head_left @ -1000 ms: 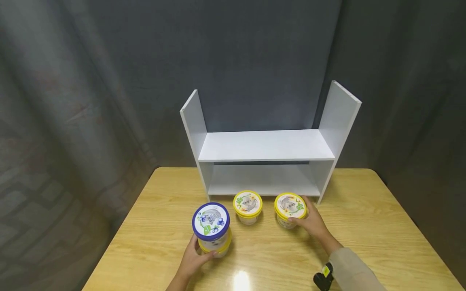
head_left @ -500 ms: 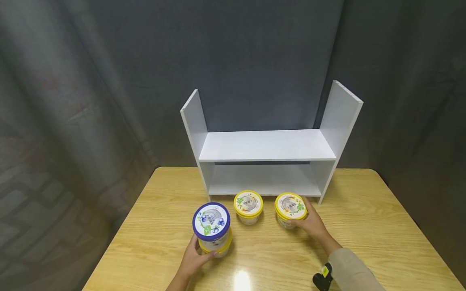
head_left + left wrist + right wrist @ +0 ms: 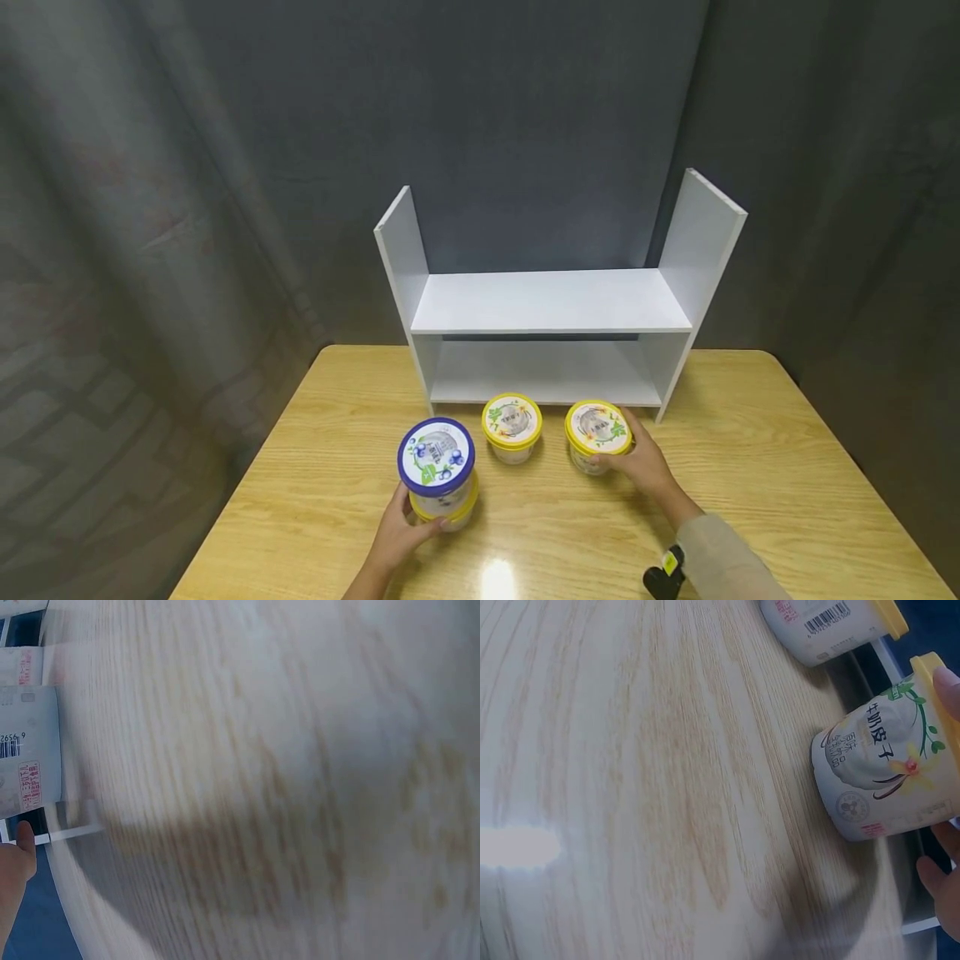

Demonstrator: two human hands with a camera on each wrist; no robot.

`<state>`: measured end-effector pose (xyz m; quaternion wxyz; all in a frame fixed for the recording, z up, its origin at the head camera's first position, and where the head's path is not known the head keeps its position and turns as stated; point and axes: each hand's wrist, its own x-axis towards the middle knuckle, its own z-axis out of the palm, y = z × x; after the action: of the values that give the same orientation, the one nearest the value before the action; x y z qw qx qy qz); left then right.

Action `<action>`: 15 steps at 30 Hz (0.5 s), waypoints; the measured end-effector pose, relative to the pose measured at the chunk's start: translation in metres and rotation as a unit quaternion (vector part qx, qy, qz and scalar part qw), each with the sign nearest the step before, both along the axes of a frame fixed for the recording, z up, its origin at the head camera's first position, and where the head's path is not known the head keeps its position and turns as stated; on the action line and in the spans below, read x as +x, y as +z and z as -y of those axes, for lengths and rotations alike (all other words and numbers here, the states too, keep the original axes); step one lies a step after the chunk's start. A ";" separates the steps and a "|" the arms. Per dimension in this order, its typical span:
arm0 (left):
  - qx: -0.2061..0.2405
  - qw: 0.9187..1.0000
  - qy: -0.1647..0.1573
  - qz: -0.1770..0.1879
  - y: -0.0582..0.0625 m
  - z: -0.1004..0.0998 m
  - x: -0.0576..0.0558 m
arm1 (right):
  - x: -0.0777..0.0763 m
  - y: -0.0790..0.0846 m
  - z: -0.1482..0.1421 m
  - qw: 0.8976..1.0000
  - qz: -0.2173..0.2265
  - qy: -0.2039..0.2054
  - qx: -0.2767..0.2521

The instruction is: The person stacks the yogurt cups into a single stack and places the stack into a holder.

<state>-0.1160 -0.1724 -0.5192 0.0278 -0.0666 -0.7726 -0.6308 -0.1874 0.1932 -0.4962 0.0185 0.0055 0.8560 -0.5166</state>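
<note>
On the left in the head view, a blue-lidded tub with blueberries on its lid [image 3: 437,457] is stacked on a yellow-lidded tub [image 3: 472,500]. My left hand [image 3: 396,532] grips the stack low down, thumb at the front of the lower tub. My right hand [image 3: 647,463] holds another yellow-lidded tub [image 3: 597,427] by its right side, fingers behind and thumb in front. Its vanilla-flower label faces the right wrist view, where the tub [image 3: 889,757] appears tilted. Between the hands stands a third yellow-lidded tub [image 3: 512,422], untouched. The left wrist view shows one tub's barcode side [image 3: 30,750] and a fingertip.
A white two-tier shelf [image 3: 551,302] stands behind the tubs, with tall side panels. The light wooden table [image 3: 300,492] spreads out on both sides. A small black object with a yellow patch [image 3: 665,573] sits by the right sleeve. Dark grey curtains hang behind.
</note>
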 end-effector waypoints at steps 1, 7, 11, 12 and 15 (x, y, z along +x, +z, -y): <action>-0.001 1.000 0.000 -0.001 -0.001 0.000 0.000 | 0.000 0.000 0.000 1.000 -0.001 0.000 -0.004; -0.002 1.000 -0.003 0.002 -0.002 0.000 0.000 | 0.005 0.004 0.005 1.000 -0.004 0.003 -0.014; -0.001 1.000 0.000 0.007 0.002 0.000 0.000 | 0.006 0.009 0.007 1.000 -0.015 0.005 -0.016; -0.001 1.000 0.000 0.006 0.005 -0.001 0.001 | 0.006 0.010 0.008 1.000 -0.018 0.006 -0.016; 0.003 1.000 0.000 0.010 0.013 -0.003 0.003 | 0.007 0.014 0.009 1.000 -0.023 0.007 -0.011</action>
<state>-0.1129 -0.1696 -0.5067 0.0206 -0.0604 -0.7712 -0.6334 -0.1808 0.1840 -0.4818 0.0022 -0.0130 0.8505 -0.5258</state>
